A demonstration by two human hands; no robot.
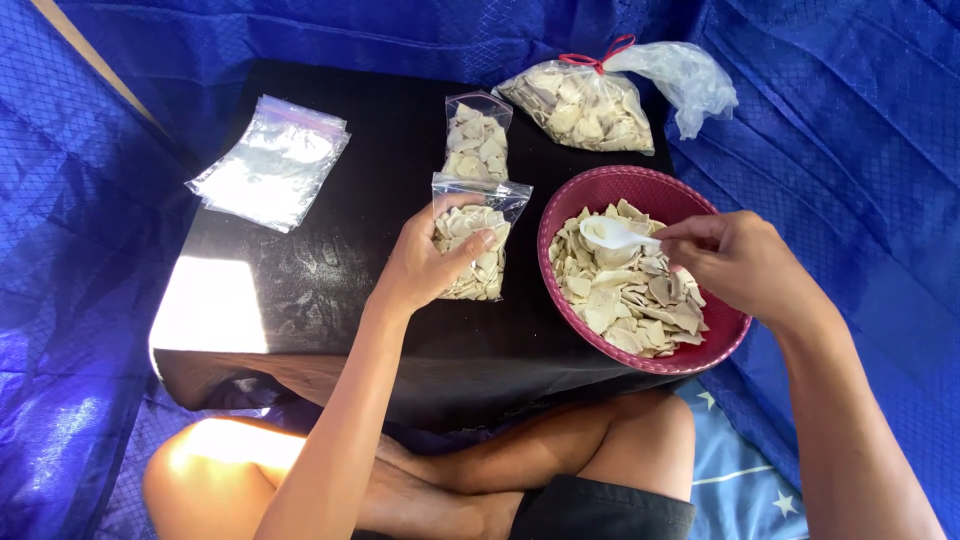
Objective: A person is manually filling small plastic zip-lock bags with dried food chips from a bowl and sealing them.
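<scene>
- Sitting cross-legged, the person faces a low black counter (330,300) within easy reach.
- Left hand (425,262) closed around a small clear bag (470,245) of pale chips, propping its mouth upward.
- Right hand (735,262) pinching a white spoon (612,234), bowl level over the red basket (640,185) of chips.
- Beyond: a filled small bag (478,135), empty bags (270,165), and a tied bulk bag (580,105).

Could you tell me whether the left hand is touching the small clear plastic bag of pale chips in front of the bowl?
Touching. The head view shows the left hand gripping the small clear plastic bag of pale chips, its thumb pressed across the bag's front.
</scene>
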